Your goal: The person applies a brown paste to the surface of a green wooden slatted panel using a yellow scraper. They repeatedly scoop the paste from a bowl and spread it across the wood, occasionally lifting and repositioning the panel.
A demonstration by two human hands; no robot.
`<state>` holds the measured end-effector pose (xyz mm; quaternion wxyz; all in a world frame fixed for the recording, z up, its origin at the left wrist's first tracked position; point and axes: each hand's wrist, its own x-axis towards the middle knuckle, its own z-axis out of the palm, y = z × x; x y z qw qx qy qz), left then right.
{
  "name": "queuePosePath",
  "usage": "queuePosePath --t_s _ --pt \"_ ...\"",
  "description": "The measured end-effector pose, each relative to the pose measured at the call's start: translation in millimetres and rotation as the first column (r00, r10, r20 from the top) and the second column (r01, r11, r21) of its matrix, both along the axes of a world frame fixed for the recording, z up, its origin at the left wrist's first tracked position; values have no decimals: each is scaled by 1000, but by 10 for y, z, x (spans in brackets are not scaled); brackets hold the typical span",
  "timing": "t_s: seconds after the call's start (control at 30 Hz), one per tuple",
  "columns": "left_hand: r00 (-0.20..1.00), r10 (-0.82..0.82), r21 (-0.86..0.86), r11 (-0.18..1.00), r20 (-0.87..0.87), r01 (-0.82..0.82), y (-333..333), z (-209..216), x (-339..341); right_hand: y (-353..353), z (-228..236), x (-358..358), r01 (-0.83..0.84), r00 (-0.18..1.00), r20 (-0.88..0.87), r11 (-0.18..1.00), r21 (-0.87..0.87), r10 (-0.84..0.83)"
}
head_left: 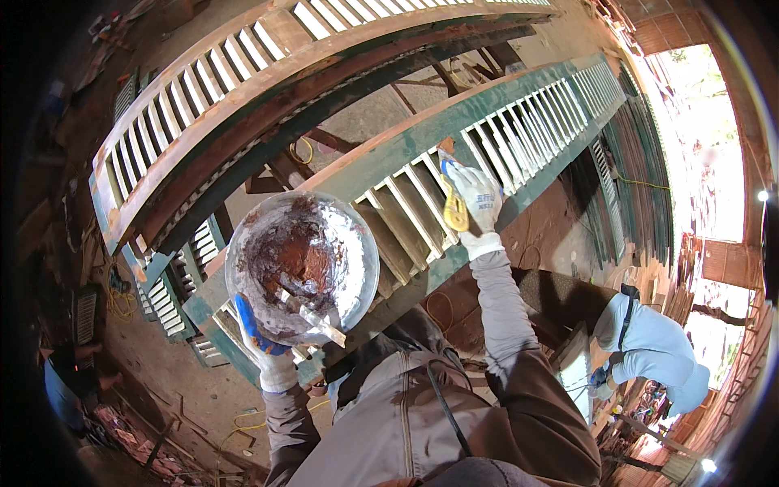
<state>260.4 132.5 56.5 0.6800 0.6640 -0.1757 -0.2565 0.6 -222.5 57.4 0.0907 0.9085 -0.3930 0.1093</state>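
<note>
Zipped jacket [365, 430] | left hand [269, 359] gripping round, crusted bucket [363, 258] | right hand [480, 196] clamped on yellow tool [455, 213] | slatted panel [406, 152]

Left hand [274, 364]: gloved, gripping, near the torso
Left forearm [290, 428]: sleeved, angled forward
Right hand [479, 197]: gloved, curled in a grip, farther out
Right arm [505, 312]: sleeved, stretched forward
</note>
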Motion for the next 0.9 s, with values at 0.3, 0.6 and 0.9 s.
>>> queuePosePath --t_s 0.3,0.6,0.9 --pt "993 -70 -40 997 -94 66 55 -33 136 -53 213 227 144 979 145 989 23 -145" --pt "994 -86 14 996 -61 87 34 -33 134 -78 196 189 273 956 95 959 74 -279" --pt "996 -73 47 996 -52 75 79 -62 115 -156 -76 -39 79 997 -20 997 -24 -80"
